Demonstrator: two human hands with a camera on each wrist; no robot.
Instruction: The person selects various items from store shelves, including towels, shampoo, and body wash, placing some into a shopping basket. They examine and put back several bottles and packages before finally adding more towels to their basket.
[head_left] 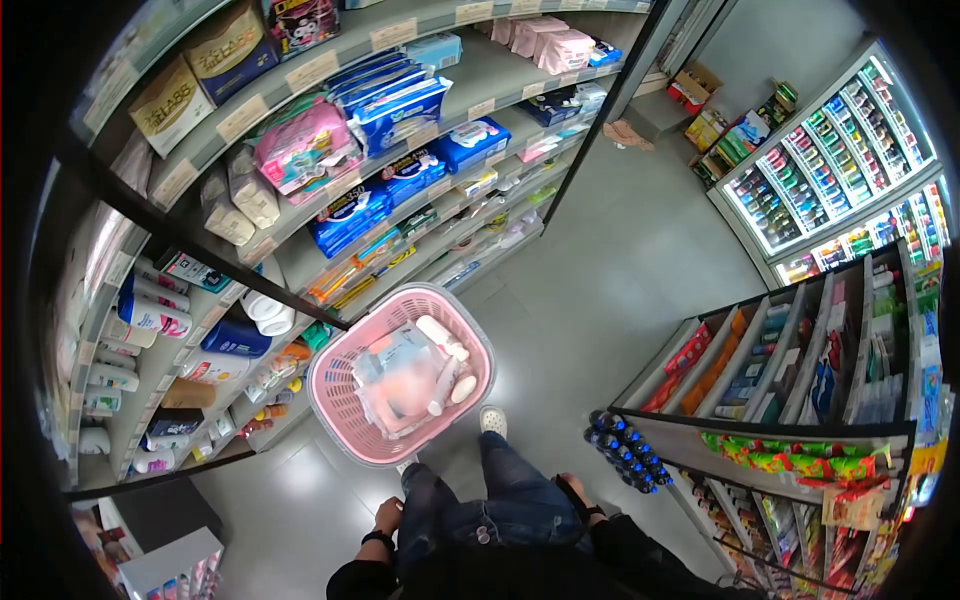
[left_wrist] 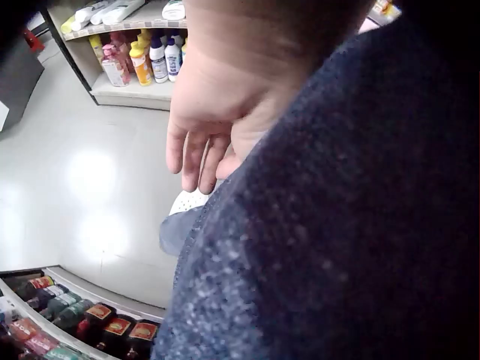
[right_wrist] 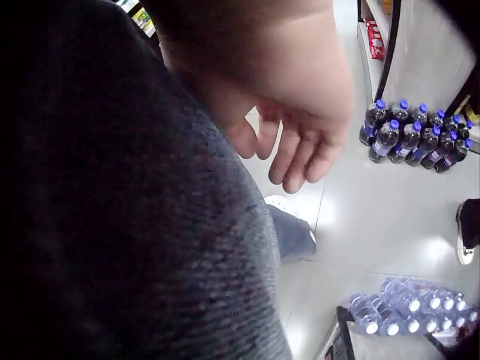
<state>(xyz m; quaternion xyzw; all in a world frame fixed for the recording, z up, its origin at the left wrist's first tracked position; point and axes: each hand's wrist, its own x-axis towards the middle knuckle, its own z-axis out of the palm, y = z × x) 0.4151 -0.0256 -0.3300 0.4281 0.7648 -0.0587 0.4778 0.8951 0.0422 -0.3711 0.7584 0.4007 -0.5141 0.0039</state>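
Observation:
My left hand (head_left: 389, 514) hangs beside the left thigh, holding nothing. In the left wrist view its fingers (left_wrist: 193, 161) dangle loosely next to the dark jeans (left_wrist: 247, 262). On the other side my right hand (head_left: 573, 490) is down by the right thigh, also without anything in it; the right wrist view shows its fingers (right_wrist: 289, 161) loosely bent. A pink slotted basket (head_left: 335, 385) stands in front of the feet, nearest to both hands but apart from them. Inside lie a white bottle (head_left: 437, 334), other pale containers (head_left: 463, 389) and a pale plastic package (head_left: 395, 385).
Curved shelves (head_left: 400, 140) with packs and bottles run along the left. To the right stand a snack and toothbrush shelf (head_left: 720, 433) and packs of dark bottles (head_left: 627, 452). Lit drink coolers (head_left: 830, 170) are farther back. Another person's shoe (right_wrist: 465, 245) shows at right.

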